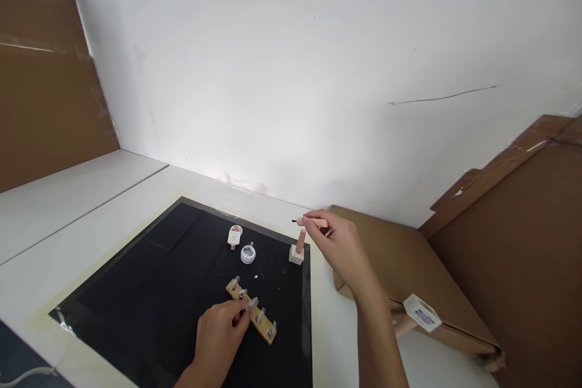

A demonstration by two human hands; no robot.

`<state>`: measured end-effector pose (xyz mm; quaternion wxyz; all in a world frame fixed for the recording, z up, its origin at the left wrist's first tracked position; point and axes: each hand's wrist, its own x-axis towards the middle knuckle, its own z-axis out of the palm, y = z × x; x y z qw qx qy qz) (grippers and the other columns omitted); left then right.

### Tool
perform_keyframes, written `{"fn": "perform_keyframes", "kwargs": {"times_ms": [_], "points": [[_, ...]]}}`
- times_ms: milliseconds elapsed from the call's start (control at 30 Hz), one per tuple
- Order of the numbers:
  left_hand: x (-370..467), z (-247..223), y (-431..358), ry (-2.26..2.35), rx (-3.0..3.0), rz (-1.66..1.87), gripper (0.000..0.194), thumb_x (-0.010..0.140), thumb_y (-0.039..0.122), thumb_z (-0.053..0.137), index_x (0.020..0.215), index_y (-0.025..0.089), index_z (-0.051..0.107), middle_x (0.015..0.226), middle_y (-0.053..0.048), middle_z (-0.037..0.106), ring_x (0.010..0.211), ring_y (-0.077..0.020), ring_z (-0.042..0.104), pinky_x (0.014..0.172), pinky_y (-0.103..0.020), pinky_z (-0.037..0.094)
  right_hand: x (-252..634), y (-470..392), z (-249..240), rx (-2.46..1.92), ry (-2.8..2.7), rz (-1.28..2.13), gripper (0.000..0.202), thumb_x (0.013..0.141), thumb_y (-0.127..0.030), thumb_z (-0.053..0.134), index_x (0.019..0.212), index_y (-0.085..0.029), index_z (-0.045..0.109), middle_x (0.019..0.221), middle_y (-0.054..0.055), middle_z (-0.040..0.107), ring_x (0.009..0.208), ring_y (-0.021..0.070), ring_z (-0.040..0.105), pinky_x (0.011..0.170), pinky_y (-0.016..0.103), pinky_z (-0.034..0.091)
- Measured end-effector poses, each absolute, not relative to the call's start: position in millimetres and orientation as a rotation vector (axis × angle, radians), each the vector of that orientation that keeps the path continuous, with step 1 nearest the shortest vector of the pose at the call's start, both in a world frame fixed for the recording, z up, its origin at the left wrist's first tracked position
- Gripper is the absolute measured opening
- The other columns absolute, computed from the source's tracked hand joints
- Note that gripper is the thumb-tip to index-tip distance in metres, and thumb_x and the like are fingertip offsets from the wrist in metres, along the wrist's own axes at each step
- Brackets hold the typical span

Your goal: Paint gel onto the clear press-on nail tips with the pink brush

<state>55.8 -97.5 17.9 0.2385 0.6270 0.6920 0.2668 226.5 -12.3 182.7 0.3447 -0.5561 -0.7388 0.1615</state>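
Observation:
A pale pink nail polish brush (313, 222) is pinched in the fingers of my right hand (336, 242), its dark tip pointing left above the back of the mat. My left hand (222, 327) has thumb and forefinger closed on a clear false nail tip (252, 303), the middle one on a wooden nail stand (264, 327). Other clear nail tips stand along the same strip on both sides of my fingers. Beyond the stand sits a small round white jar (248, 254). Close to it is a white nail polish bottle (234, 237) with its neck towards me.
A nail polish bottle with a pink cap (301, 241) stands at the black mat's (150, 279) right edge. Further right are a flat cardboard box (386, 248) and another white bottle (422, 313). Cardboard panels (50, 73) and a white wall (273, 73) enclose the table.

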Motion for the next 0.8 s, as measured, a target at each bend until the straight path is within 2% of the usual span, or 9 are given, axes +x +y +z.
{"fn": "perform_keyframes", "kwargs": {"times_ms": [267,533,800], "points": [[54.9,23.9,-94.0,1.866,1.604,0.658,0.03,0.087,0.027,0.047,0.081,0.025,0.076,0.057,0.0,0.063,0.057,-0.0158,0.06,0.05,-0.02,0.025,228.2,-13.6,180.8,-1.443,-1.903,0.432,0.022,0.086,-0.033,0.05,0.079,-0.02,0.067,0.077,0.005,0.075,0.051,0.0145,0.052,0.05,0.025,0.036],[52.5,22.8,-95.2,1.815,1.543,0.674,0.03,0.084,0.03,0.049,0.071,0.019,0.073,0.053,0.001,0.058,0.054,-0.015,0.056,0.05,-0.021,0.024,226.1,-11.3,180.3,-1.463,-1.923,0.463,0.024,0.087,-0.034,0.048,0.079,-0.02,0.066,0.059,0.002,0.071,0.054,0.0172,0.053,0.052,0.026,0.038],[51.5,15.9,-97.1,1.691,1.47,0.789,0.029,0.081,0.031,0.051,0.072,0.016,0.074,0.049,0.003,0.046,0.049,-0.0128,0.046,0.05,-0.022,0.026,226.6,-9.5,179.3,-1.471,-1.913,0.476,0.024,0.086,-0.034,0.049,0.079,-0.02,0.066,0.064,0.004,0.073,0.057,0.0179,0.056,0.053,0.027,0.039]]}}
